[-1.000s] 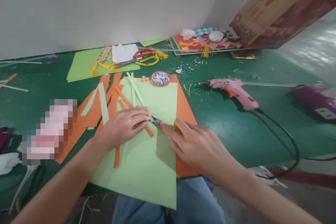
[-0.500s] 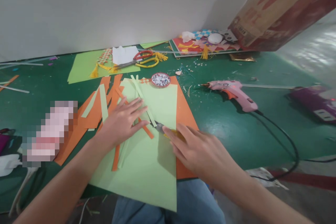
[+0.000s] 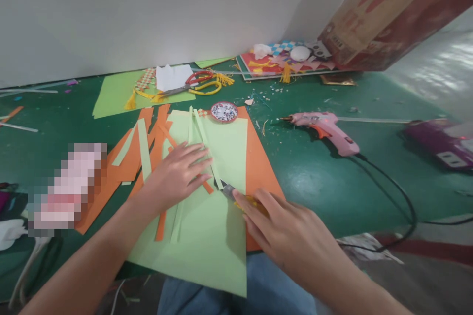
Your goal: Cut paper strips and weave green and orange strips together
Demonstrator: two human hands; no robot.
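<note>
By the tabletop's near edge, our left hand lies spread wide, probably steadying the green sheet, while our right hand grips the cutter.

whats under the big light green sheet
Under the light green sheet, an orange sheet sticks out along the right side, lying on the green table. How far the orange reaches beneath, and whether anything else lies there, is covered.
</note>
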